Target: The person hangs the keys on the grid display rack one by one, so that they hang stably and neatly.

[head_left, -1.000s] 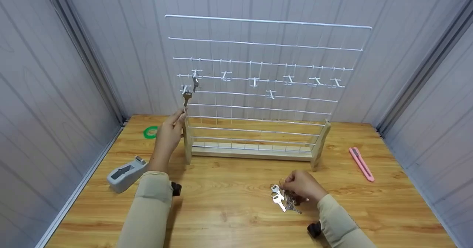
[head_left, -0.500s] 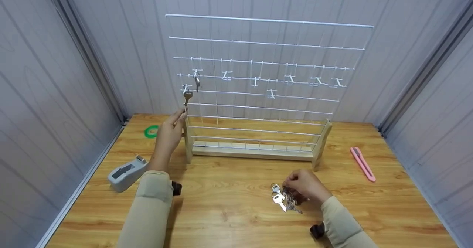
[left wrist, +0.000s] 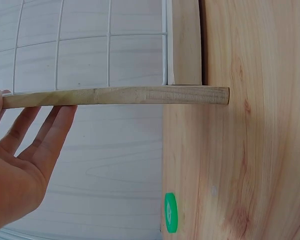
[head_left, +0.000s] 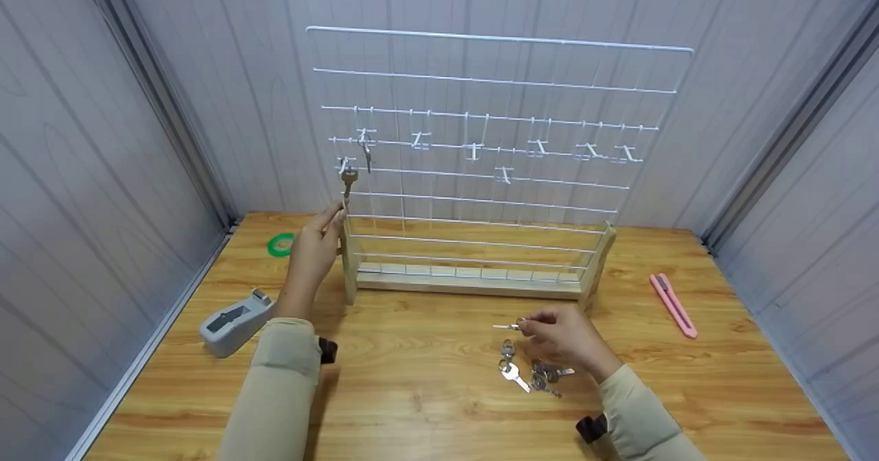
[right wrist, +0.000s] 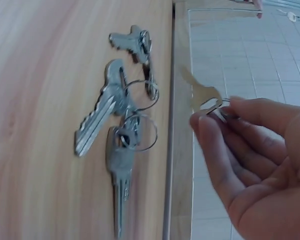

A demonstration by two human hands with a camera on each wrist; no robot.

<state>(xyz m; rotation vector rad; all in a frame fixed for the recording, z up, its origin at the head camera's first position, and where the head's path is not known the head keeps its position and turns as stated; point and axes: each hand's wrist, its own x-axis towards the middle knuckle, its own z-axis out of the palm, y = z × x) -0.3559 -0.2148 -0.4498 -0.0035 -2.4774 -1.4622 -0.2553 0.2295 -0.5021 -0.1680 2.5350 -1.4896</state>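
Right wrist view, nearest to me: my right hand point(right wrist: 250, 150) pinches a single key point(right wrist: 202, 95) by its ring between thumb and fingertips, lifted off the wooden table point(head_left: 426, 406), its blade pointing away from the palm; in the head view that long axis runs level and points left. Just below the hand, apart from it, lie the loose keys point(right wrist: 120, 115) on their rings, blades at mixed angles. Farther out, my left hand point(head_left: 312, 251) is spread, fingers straight, resting against the left wooden upright point(left wrist: 115, 95) of the wire grid rack point(head_left: 494, 145). The rack stands beyond the pinched key, so the key lies between me and it, and the right hand is the nearer to the bare hooks point(head_left: 505, 174); the left sits under the two hung keys point(head_left: 349, 178) at the rack's left edge. Beyond lie a grey tape dispenser point(head_left: 233, 320), a green tape roll point(head_left: 279, 244) and a pink utility knife point(head_left: 673, 304). I can read no writing or brand anywhere.
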